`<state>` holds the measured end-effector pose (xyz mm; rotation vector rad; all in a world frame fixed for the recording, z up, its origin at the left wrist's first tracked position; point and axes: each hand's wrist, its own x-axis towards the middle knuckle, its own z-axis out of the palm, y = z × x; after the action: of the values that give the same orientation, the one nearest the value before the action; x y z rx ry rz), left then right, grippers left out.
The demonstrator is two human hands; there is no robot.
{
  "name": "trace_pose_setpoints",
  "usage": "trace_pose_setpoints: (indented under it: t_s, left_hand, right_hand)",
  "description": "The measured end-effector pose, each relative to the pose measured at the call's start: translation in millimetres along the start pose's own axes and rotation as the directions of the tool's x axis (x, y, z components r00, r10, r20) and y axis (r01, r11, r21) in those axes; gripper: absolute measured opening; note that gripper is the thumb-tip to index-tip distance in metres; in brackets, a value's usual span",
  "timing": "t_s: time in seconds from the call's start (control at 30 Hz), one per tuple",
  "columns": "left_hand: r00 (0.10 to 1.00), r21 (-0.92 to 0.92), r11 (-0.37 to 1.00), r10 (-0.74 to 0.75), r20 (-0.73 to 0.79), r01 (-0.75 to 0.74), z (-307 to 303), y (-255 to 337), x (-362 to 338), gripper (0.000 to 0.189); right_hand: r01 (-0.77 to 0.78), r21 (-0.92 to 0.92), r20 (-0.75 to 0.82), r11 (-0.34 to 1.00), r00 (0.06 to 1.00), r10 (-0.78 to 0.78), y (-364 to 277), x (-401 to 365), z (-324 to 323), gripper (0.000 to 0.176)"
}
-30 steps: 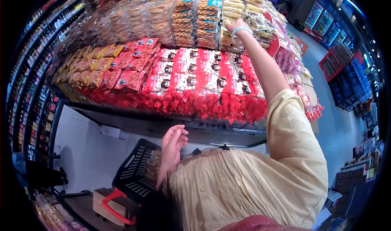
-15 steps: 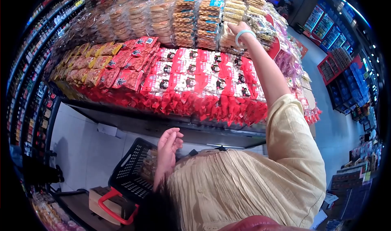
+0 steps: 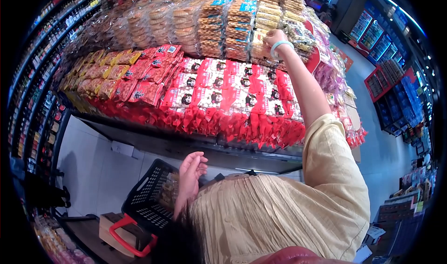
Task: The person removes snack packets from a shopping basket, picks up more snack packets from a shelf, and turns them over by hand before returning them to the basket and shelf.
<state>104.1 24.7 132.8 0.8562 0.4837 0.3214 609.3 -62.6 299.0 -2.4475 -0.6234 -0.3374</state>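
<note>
My right hand (image 3: 275,40), with a pale bracelet at the wrist, reaches to the upper part of the display. Its fingers are bent at a clear packet of yellowish snacks (image 3: 259,40), touching its top edge; how firmly they hold it is hard to see. Red and white snack bags (image 3: 218,83) lie in rows below that arm. My left hand (image 3: 193,166) hovers at waist height with its fingers loosely curled and nothing visible in them. Beneath it is a black basket (image 3: 149,189) with a red handle (image 3: 122,224) and clear snack packets inside.
Red and yellow bags (image 3: 118,73) fill the display's left part. Stocked shelves (image 3: 35,92) run along the far left. A cardboard box (image 3: 109,236) stands beside the basket. Behind on the right are lit coolers (image 3: 372,36) and a red rack (image 3: 379,80).
My right hand has moved slightly down, its pointing finger now curled in at the packet. My left hand has dropped slightly.
</note>
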Motion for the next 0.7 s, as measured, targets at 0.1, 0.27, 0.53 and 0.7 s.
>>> trace_pose_setpoints:
  t_s: [0.1, 0.27, 0.53, 0.7]
  left_hand:
    - [1.000, 0.010, 1.000, 0.005, -0.021, -0.005, -0.6, -1.4, -2.5, 0.019]
    - [0.999, 0.007, 1.000, -0.001, -0.037, 0.002, -3.1, -5.4, -3.4, 0.019]
    - [0.996, 0.079, 0.997, 0.013, -0.084, -0.006, 0.6, -7.6, -6.0, 0.020]
    - [0.995, 0.150, 0.989, 0.031, -0.096, -0.017, -11.7, -30.5, 5.3, 0.020]
  right_hand:
    - [0.055, -0.024, -0.060, 0.998, 0.997, -0.057, 0.6, -4.9, -3.3, 0.028]
    - [-0.035, 0.146, -0.039, 0.989, 0.998, 0.041, 3.9, -10.5, -6.7, 0.028]
    - [0.148, 0.449, 0.065, 0.881, 0.978, -0.198, -9.3, -48.4, -28.1, 0.028]
    - [0.105, 0.729, 0.236, 0.677, 0.889, -0.392, -92.4, -183.9, -86.1, 0.025]
